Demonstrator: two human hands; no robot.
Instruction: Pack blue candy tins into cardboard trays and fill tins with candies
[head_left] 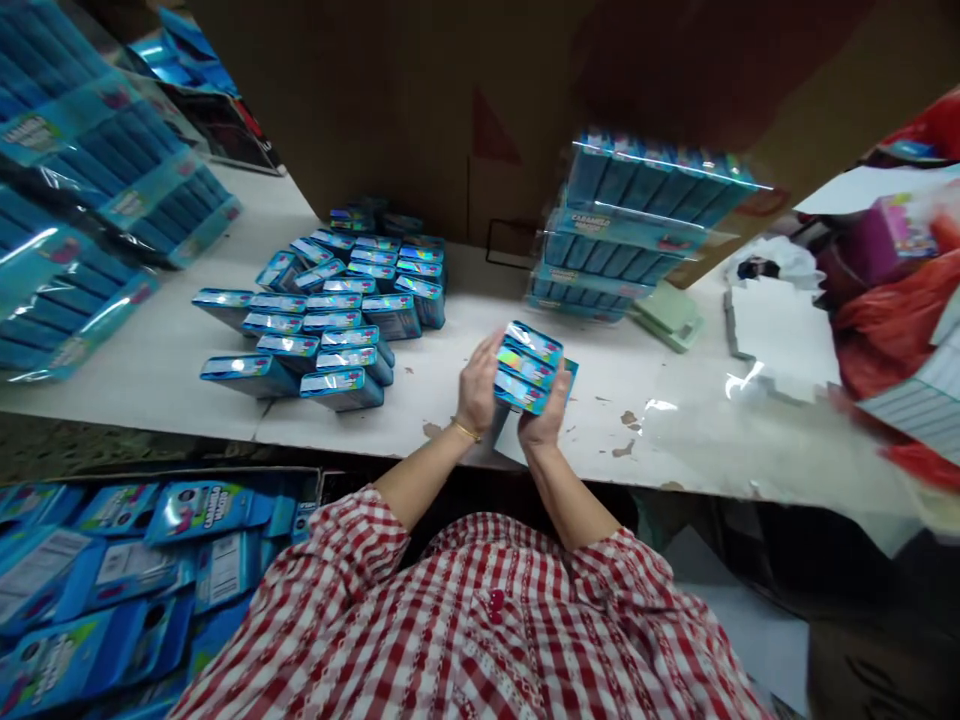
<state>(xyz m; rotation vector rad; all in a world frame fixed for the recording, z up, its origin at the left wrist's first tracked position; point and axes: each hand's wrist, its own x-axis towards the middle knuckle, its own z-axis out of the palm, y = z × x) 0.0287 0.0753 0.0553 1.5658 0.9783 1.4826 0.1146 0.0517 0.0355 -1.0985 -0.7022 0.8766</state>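
Between my palms I hold a small stack of blue candy boxes, pressed together with their shiny narrow ends facing up. My left hand grips the left side of the stack, a thin bracelet at its wrist. My right hand closes on the right side. Under and behind the stack, another blue piece partly shows; I cannot make out what it is. To the left, several blue candy boxes stand upright in loose rows on the white table.
Clear-wrapped display packs are stacked at the back right beside a pale green case. More wrapped packs stand far left. A large cardboard carton rises behind. Below left, a bin holds loose blue boxes. Red bags lie right.
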